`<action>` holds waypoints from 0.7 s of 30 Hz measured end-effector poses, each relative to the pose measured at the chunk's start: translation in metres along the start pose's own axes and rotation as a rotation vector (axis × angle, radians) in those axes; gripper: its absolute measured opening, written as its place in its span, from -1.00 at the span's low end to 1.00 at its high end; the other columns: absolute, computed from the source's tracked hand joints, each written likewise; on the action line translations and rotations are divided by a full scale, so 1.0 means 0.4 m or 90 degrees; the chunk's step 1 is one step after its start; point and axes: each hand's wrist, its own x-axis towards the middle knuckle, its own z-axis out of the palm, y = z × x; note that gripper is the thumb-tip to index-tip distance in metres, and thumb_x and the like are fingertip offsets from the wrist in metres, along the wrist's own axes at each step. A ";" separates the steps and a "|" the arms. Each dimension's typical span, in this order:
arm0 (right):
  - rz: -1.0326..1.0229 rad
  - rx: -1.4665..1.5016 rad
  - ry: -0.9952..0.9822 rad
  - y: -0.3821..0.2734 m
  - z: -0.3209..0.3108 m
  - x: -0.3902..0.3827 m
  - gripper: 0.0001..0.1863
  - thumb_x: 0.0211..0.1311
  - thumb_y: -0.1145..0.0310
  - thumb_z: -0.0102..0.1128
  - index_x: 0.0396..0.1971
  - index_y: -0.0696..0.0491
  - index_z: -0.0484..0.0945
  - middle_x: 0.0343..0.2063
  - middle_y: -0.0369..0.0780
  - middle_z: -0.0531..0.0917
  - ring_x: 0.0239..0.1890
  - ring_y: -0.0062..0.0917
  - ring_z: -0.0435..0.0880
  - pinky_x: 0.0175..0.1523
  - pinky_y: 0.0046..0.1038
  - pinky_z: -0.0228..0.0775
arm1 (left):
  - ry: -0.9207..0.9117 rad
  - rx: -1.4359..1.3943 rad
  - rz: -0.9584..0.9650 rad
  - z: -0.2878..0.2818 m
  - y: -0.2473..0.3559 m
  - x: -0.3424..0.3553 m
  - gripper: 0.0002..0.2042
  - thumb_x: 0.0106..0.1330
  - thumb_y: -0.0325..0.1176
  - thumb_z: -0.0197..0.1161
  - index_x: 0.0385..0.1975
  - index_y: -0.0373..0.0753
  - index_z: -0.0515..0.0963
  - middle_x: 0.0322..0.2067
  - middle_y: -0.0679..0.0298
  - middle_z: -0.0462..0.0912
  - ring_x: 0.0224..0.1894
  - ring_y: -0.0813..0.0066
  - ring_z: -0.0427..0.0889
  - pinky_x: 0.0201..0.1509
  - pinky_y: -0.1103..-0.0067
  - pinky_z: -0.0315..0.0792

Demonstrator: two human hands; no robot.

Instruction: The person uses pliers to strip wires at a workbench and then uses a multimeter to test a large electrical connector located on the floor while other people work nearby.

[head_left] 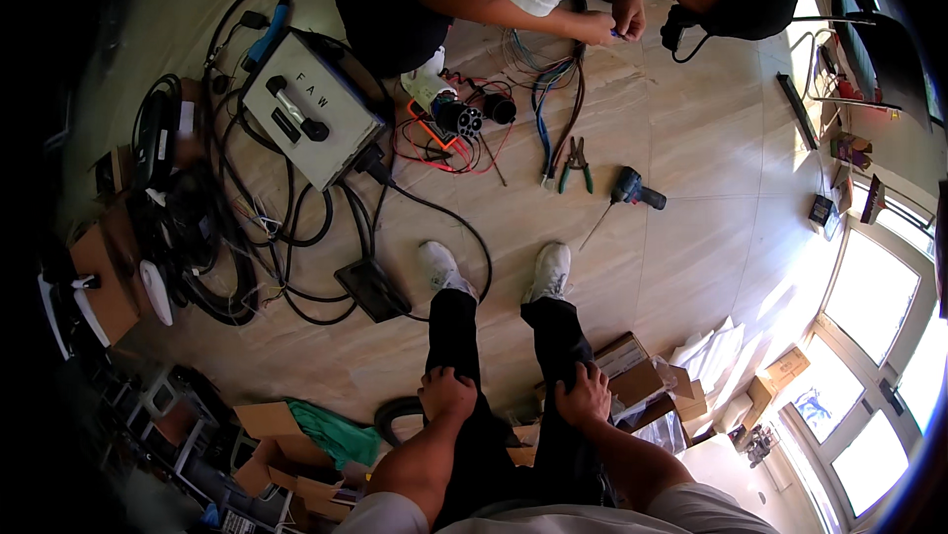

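Both hands rest on my knees, left hand (446, 394) and right hand (583, 396) curled on trousers (553, 336), holding nothing; screwdriver (632, 190) lies well ahead, nearer the right.

The person is looking down at their own body. Both bare arms come in from about 6 o'clock and bend at the elbows. The left hand (446, 394) sits on the left knee, at about 7 o'clock from the middle of the picture. Its fingers curl down over the knee. The right hand (583, 396) sits on the right knee (a bit past 5 o'clock), fingers spread and pressed flat. Both hands hold nothing. The two legs point up toward 12 o'clock.
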 end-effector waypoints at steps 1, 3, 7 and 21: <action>0.002 0.011 0.002 0.003 0.003 -0.001 -0.35 0.12 0.07 0.17 0.20 0.04 0.35 0.22 -0.04 0.36 0.28 -0.08 0.28 0.30 -0.09 0.21 | 0.003 0.011 0.001 0.000 0.000 -0.002 -0.62 0.24 -0.14 0.06 -0.01 -0.17 0.56 0.12 0.17 0.47 0.17 0.13 0.41 0.17 0.20 0.35; 0.001 0.029 0.004 0.007 0.004 0.000 -0.37 0.15 0.07 0.16 0.19 0.04 0.36 0.21 -0.03 0.36 0.27 -0.08 0.29 0.29 -0.09 0.22 | 0.012 0.018 0.013 0.000 -0.006 -0.002 -0.62 0.24 -0.14 0.06 -0.02 -0.17 0.57 0.11 0.17 0.48 0.16 0.12 0.42 0.16 0.20 0.37; 0.005 0.022 0.015 0.008 0.004 0.002 -0.40 0.16 0.08 0.14 0.16 0.07 0.36 0.21 -0.02 0.34 0.27 -0.05 0.27 0.28 -0.07 0.20 | 0.024 0.006 0.027 -0.035 -0.009 0.016 -0.63 0.24 -0.15 0.06 -0.05 -0.18 0.58 0.06 0.17 0.52 0.12 0.11 0.45 0.14 0.21 0.38; -0.348 -0.091 0.063 -0.203 -0.124 0.530 -0.54 0.12 0.22 0.21 0.00 0.11 0.46 -0.01 -0.05 0.54 0.10 -0.15 0.49 0.18 -0.13 0.32 | 0.089 -0.551 0.510 -0.300 0.362 0.401 -0.68 0.34 -0.31 0.19 -0.01 -0.35 0.50 -0.05 0.02 0.63 -0.01 0.28 0.63 0.08 0.45 0.46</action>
